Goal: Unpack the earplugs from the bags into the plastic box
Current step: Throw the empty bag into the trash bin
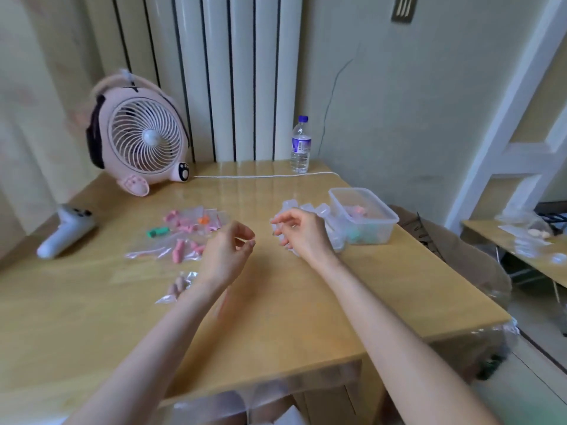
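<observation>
**Hands and earplug bags at the table, head view.** The left hand (228,245) is held above the table (276,308) at the centre of the frame, its fingers loosely curled and nothing seen between them. The right hand (299,231) is raised just right of centre, its fingers likewise loosely curled. A heap of empty clear bags (320,210) lies directly behind its fingertips, so it cannot be told whether one of them is pinched.

Just right of that heap the plastic box (380,231) is set on the table, open-topped. Pink, orange and green earplugs (356,211) are seen through its walls.

Left of the left hand, filled bags (187,223) are spread flat, with pink earplugs visible in most. A green piece (158,232) is laid at their left edge, and one more bag (179,286) lies just beside the left forearm.

A white controller (64,231) is placed near the left edge of the frame. At upper left a pink fan (144,139) is stood on the table's far corner. A white cable (260,176) is run from it toward a water bottle (300,145) at upper centre, and a white radiator (230,72) is seen behind.
</observation>
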{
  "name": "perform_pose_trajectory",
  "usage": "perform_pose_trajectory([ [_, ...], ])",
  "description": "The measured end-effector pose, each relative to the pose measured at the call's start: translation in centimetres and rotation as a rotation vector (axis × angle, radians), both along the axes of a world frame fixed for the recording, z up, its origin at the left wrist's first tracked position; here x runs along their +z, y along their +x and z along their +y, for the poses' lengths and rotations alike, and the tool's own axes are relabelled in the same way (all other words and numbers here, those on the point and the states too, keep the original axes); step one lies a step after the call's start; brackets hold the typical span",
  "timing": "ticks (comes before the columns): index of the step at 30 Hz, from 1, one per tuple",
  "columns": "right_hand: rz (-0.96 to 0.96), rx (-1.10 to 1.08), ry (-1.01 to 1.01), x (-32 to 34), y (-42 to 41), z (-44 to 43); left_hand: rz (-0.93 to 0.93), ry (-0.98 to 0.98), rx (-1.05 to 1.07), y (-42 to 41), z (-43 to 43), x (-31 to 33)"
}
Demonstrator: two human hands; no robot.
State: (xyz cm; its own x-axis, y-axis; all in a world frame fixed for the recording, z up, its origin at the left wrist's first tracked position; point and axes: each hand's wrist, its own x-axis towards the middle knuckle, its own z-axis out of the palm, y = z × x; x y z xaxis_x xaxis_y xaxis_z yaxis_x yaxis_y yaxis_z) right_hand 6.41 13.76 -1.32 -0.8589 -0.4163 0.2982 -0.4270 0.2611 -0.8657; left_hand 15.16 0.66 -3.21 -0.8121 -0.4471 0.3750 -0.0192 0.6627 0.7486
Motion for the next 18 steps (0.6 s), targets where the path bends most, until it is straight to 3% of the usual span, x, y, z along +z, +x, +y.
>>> perform_pose_trajectory([
  [2,0.002,0.033,0.032,-0.3,-0.4,-1.7,-0.087,-0.119,0.123,-0.3,-1.7,-0.2],
  [5,0.012,0.077,0.099,-0.9,-1.0,-3.8,-0.407,-0.354,0.34,-0.7,-4.1,0.0],
  [8,0.02,0.104,0.135,-1.5,-1.6,-5.1,-0.589,-0.38,0.398,-0.8,-5.8,-0.1],
  [12,0.01,0.11,0.101,-2.4,-2.0,-5.9,-0.572,-0.437,0.44,-0.9,-7.3,-0.7],
  [18,-0.015,0.129,0.076,-3.8,-2.0,-5.7,-0.512,-0.272,0.405,-0.7,-9.8,-1.2],
])
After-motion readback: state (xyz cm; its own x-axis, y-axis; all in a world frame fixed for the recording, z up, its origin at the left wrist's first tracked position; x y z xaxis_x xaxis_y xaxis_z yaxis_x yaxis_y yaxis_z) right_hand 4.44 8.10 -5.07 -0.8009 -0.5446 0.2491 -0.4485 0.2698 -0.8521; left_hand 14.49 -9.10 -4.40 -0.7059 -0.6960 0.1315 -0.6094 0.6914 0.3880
